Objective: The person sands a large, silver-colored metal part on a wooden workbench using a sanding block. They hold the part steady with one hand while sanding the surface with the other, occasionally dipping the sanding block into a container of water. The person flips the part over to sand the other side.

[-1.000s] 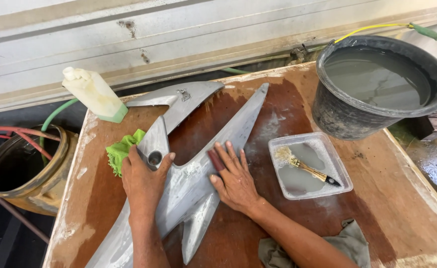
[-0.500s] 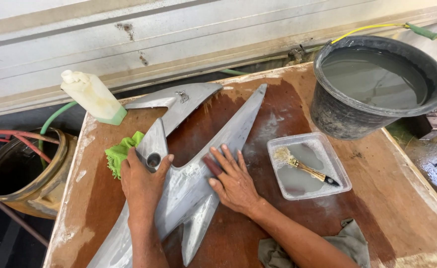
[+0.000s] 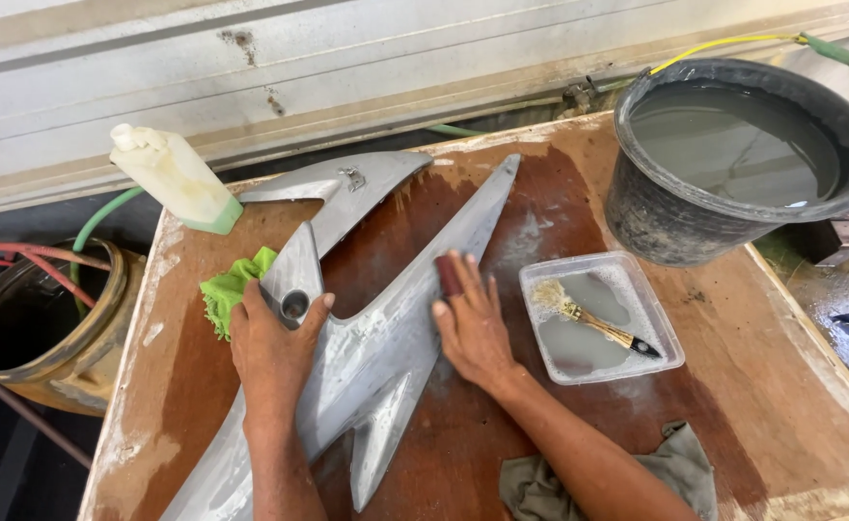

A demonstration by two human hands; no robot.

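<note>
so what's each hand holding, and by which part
The left hand pins the silver panel flat by its upper fin. The right hand presses a small dark red block under its fingertips onto the panel's long edge.

I see a long grey pointed panel (image 3: 376, 338) lying flat across frame centre, wet and scuffed, with a small reddish-brown sanding block (image 3: 449, 275) on it.

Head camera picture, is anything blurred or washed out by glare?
Head view: sharp and evenly lit; both hands, left and right, on the grey panel show no motion blur; only the bucket water reflects light; shadows are soft.
</note>
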